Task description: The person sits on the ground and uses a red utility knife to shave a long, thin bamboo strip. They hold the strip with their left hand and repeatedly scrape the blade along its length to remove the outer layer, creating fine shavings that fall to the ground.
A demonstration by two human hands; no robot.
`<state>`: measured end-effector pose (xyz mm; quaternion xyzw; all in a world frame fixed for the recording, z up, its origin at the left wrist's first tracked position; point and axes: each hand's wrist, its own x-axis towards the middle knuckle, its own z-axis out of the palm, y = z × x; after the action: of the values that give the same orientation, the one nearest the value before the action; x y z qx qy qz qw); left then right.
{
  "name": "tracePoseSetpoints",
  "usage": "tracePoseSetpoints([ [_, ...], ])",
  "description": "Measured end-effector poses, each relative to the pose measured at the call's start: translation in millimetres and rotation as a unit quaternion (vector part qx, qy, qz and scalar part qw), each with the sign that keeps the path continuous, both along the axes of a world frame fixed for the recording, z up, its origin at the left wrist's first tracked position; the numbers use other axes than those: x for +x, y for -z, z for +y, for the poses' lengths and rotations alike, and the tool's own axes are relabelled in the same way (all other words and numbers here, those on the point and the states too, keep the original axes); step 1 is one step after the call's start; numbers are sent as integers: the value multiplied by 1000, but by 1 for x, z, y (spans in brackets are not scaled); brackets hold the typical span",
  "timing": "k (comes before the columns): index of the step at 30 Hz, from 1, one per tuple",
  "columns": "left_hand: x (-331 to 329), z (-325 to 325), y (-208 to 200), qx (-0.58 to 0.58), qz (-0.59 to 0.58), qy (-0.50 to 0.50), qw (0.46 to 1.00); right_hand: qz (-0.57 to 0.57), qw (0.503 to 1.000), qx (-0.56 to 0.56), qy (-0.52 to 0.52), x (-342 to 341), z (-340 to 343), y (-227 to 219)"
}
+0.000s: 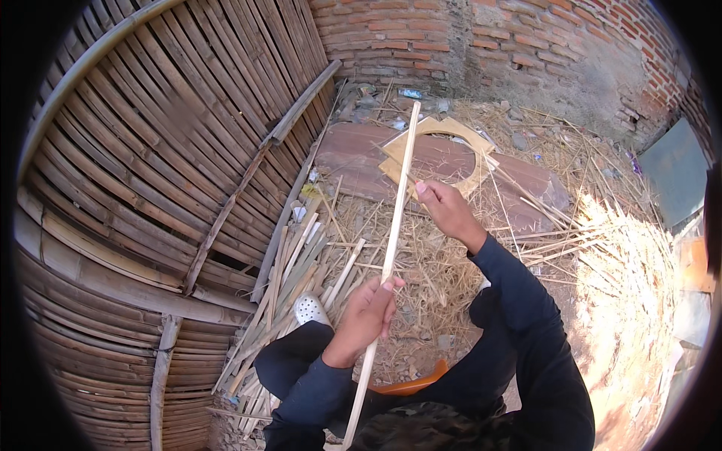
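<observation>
A long pale bamboo strip runs up and away from me, slanting slightly right, its near end low by my lap. My left hand is closed round its lower half. Beside the upper half is my right hand, its fingers closed with the thumb pointing at the strip. A small reddish bit shows at the right fingertips, against or just behind the strip; what that hand holds is too small to make out. Beyond my right hand, a flat yellowish board with a big round hole lies on a brown wooden panel.
Split bamboo strips lie piled at my left, near a white perforated shoe. More thin sticks lie to the right among straw and shavings. A slatted bamboo wall closes the left side, a brick wall the back.
</observation>
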<state>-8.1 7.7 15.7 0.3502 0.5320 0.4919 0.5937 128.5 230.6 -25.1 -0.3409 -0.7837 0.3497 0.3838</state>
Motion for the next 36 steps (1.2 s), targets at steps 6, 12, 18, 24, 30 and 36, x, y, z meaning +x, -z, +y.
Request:
tracePoseSetpoints([
  [6, -63, 39, 3, 1, 49, -48, 998, -169, 966, 179, -73, -60, -49, -16],
  [12, -138, 58, 56, 60, 202, -39, 977, -222, 958, 178, -14, -147, 16, 19],
  [18, -224, 83, 93, 92, 261, -63, 959, -235, 945, 215, -68, -235, 20, 63],
  [24, -269, 89, 93, 60, 205, -40, 976, -178, 940, 284, -58, -277, 50, 65],
  [30, -276, 60, 82, 74, 155, -14, 985, -170, 958, 228, 37, -289, 76, 76],
  [36, -268, 36, 70, 84, 204, -4, 975, -219, 941, 256, 46, -274, 75, 63],
])
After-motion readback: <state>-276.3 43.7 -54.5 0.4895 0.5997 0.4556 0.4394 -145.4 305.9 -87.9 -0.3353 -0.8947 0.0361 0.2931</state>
